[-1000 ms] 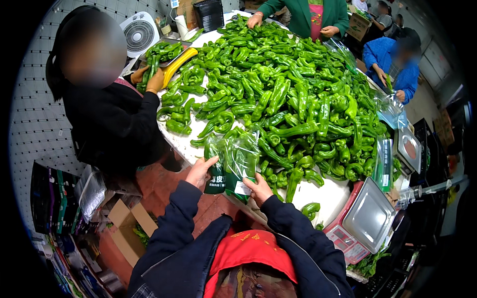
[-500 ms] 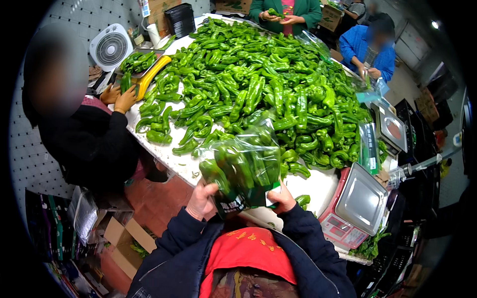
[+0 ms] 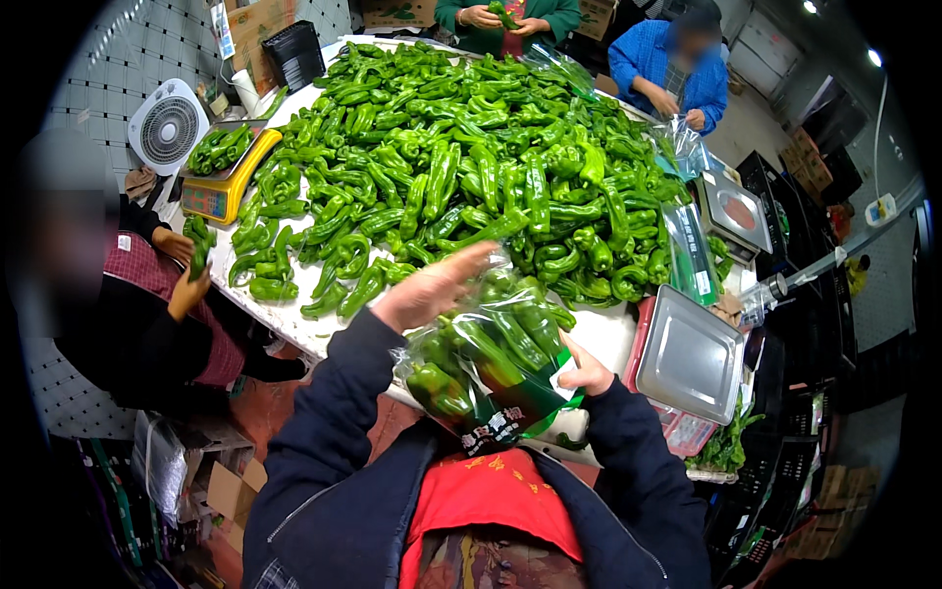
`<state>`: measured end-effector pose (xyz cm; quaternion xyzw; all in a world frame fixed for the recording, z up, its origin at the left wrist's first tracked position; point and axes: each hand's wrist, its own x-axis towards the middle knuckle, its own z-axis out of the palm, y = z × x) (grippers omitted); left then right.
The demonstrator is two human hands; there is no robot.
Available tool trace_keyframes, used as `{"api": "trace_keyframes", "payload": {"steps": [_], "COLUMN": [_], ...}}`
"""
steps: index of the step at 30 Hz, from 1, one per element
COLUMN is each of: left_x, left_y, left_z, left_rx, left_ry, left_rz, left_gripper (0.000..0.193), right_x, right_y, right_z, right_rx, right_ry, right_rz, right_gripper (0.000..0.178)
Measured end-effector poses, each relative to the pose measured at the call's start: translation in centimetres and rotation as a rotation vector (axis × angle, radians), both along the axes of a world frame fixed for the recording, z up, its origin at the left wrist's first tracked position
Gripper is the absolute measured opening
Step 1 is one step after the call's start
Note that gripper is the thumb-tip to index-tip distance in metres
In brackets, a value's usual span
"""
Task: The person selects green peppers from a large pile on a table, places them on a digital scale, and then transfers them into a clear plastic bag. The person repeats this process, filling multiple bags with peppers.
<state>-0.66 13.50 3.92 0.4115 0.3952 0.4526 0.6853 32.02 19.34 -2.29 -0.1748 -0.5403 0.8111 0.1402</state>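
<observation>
A clear plastic bag [image 3: 496, 378] of long green peppers, with a dark printed lower part, is tilted in front of my chest at the table's near edge. My right hand [image 3: 586, 370] grips its right side, thumb on the front near a white label. Over the bag's upper left, my left hand [image 3: 437, 285] is open, its fingers stretched out flat toward the pile. Whether its palm touches the plastic I cannot tell. Just beyond lies a large heap of green peppers [image 3: 471, 157] on the white table [image 3: 329, 329].
On the right stand a red scale with a steel pan [image 3: 692, 353], a second scale [image 3: 736, 211] and flat bags [image 3: 690, 253]. A yellow scale [image 3: 231, 177] bears peppers at left, near a white fan [image 3: 168, 123]. Co-workers stand left, at the far side and far right.
My left hand has let go of the bag's left side and risen above it. The bag has tilted. The left co-worker has drawn peppers away from the yellow scale.
</observation>
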Motion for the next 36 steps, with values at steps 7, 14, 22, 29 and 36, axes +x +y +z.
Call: {"api": "trace_keyframes", "payload": {"steps": [7,14,22,29,36], "left_x": [4.1,4.1,9.4,16.5,24.4], "left_y": [-1.7,-2.1,-2.8,-2.6,-1.6], "left_z": [-4.5,-10.4,-5.3,-7.2,-4.5], "left_rx": [-0.19,-0.44,-0.273,-0.246,-0.219], "left_ry": [-0.452,-0.577,-0.795,-0.826,-0.64], "left_rz": [-0.124,0.05,0.447,0.461,0.04], "left_gripper": [0.057,0.042,0.045,0.037,0.04], "right_x": [0.1,0.4,3.3,4.4,16.1], "right_y": [-0.9,-4.9,-12.1,-12.4,-9.9], "right_z": [2.6,-1.3,-1.3,1.7,0.5], "right_rx": [-0.129,-0.727,-0.574,-0.525,-0.69], "right_ry": [-0.034,0.405,0.251,0.373,0.551], "right_rz": [0.038,-0.27,-0.443,-0.742,-0.832], "right_gripper": [0.096,0.076,0.081,0.058,0.046]}}
